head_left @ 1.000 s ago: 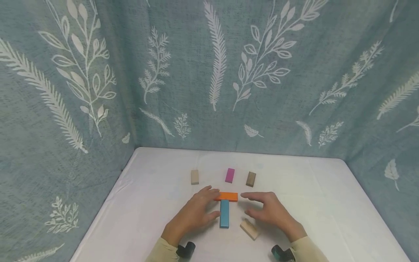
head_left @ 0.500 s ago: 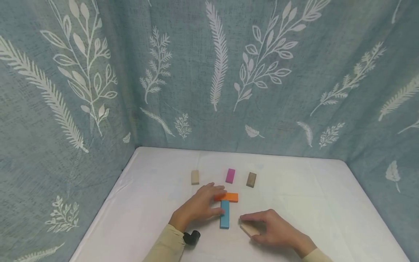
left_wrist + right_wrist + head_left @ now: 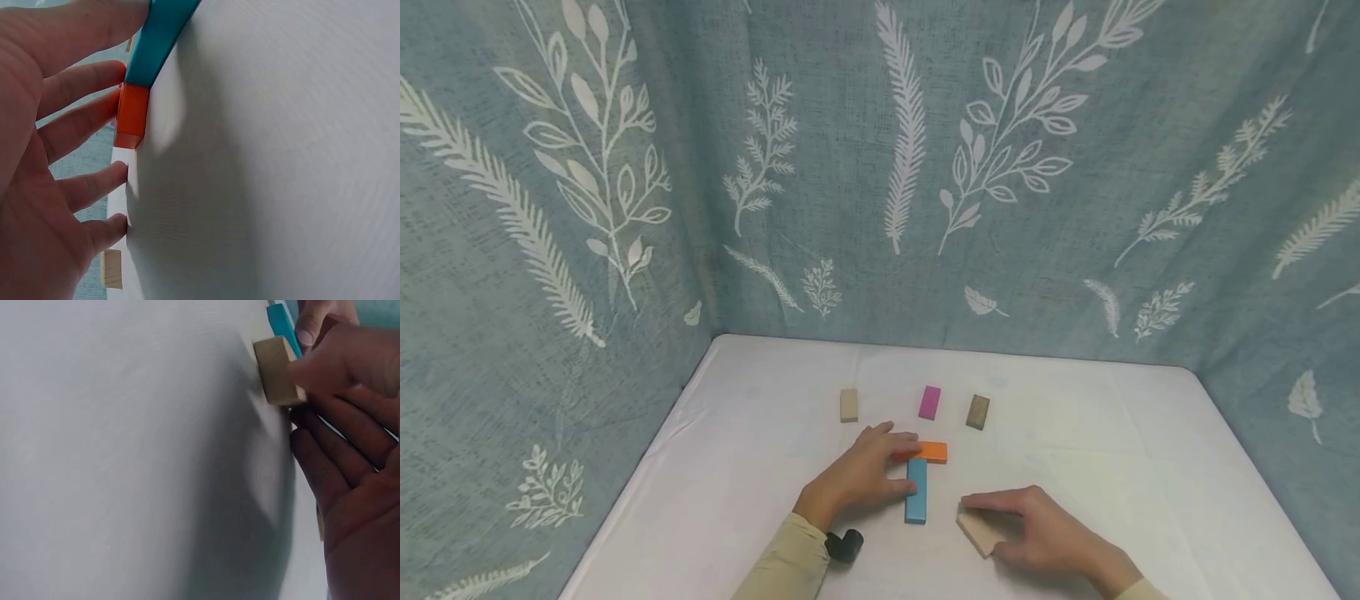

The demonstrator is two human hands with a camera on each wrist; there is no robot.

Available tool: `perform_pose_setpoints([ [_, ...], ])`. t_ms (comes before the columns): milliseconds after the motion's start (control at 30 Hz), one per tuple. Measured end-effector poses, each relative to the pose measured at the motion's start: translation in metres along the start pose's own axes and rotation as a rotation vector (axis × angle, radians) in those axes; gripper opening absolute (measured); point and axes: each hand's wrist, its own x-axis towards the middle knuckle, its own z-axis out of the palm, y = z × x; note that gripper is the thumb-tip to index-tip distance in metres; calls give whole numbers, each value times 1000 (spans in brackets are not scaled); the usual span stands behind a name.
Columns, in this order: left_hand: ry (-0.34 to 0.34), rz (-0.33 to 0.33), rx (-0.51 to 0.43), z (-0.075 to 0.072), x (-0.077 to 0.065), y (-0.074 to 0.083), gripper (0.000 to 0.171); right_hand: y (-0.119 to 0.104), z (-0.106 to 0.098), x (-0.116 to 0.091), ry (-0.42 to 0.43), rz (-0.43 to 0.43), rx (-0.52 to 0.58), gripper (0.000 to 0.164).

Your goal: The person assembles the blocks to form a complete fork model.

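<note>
Pale wooden block (image 3: 977,533) lies slantwise on the surface (image 3: 737,500), inside the right grip (image 3: 1047,533), which looks clamped on it, forefinger toward its far end and thumb at its near end. As far as can be judged, the arranging is part done: just under the thumb of the left grip (image 3: 861,468) is the blue block (image 3: 916,510), its far end meeting the long side of the orange block (image 3: 934,452) under that grip's fingertips, so the two make a T. The left grip itself is apart, its fingers spread and resting on the pair without a pinch. The pale block is not joined to that T, and beyond the left grip a cream block (image 3: 848,406), a pink block (image 3: 929,402) and a brown block (image 3: 977,412) lie separately; whether these have a part to play cannot be told. Plain and unpainted, the pale block is a short, straight-edged bar with flat faces, browner in the right wrist view, where shade falls on it.
</note>
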Motion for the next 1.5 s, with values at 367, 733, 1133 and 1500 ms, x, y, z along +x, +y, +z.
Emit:
perform_pose_setpoints([
  [367,2,-17,-21,0,0,-1,58,0,7,-15,93,91,-17,52],
  [733,-4,-36,-29,-1,2,1,58,-17,7,-29,253,151,-44,55],
  [1133,-6,-20,-10,-2,2,2,59,-42,19,-25,361,34,24,53],
  [1500,-2,-15,5,-2,2,2,59,-52,38,-8,392,-81,29,50],
])
